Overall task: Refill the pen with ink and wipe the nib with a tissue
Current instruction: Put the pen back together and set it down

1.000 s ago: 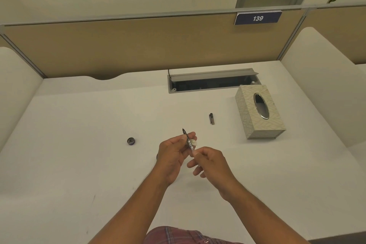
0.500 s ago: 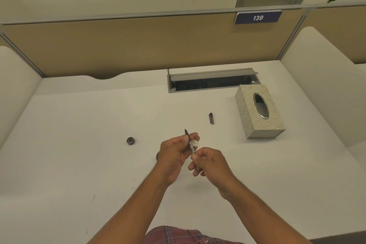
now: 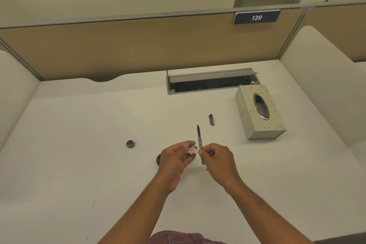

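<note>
Pen point(image 3: 199, 138) stands almost upright over the middle of the white table point(image 3: 79, 144), nib pointing away from the person. Its lower barrel is pinched between the thumb and fingers of the right hand point(image 3: 218, 159). The left hand point(image 3: 175, 161) pinches a small crumpled tissue point(image 3: 191, 151) just beside the barrel; whether the two touch cannot be told. A dark ink bottle point(image 3: 158, 160) peeks out from behind the left hand, and its round cap point(image 3: 130, 144) lies apart to the left. The pen cap point(image 3: 211, 120) lies near a patterned tissue box point(image 3: 257, 125). A blue plate point(image 3: 256, 18) on the partition reads "139".
</note>
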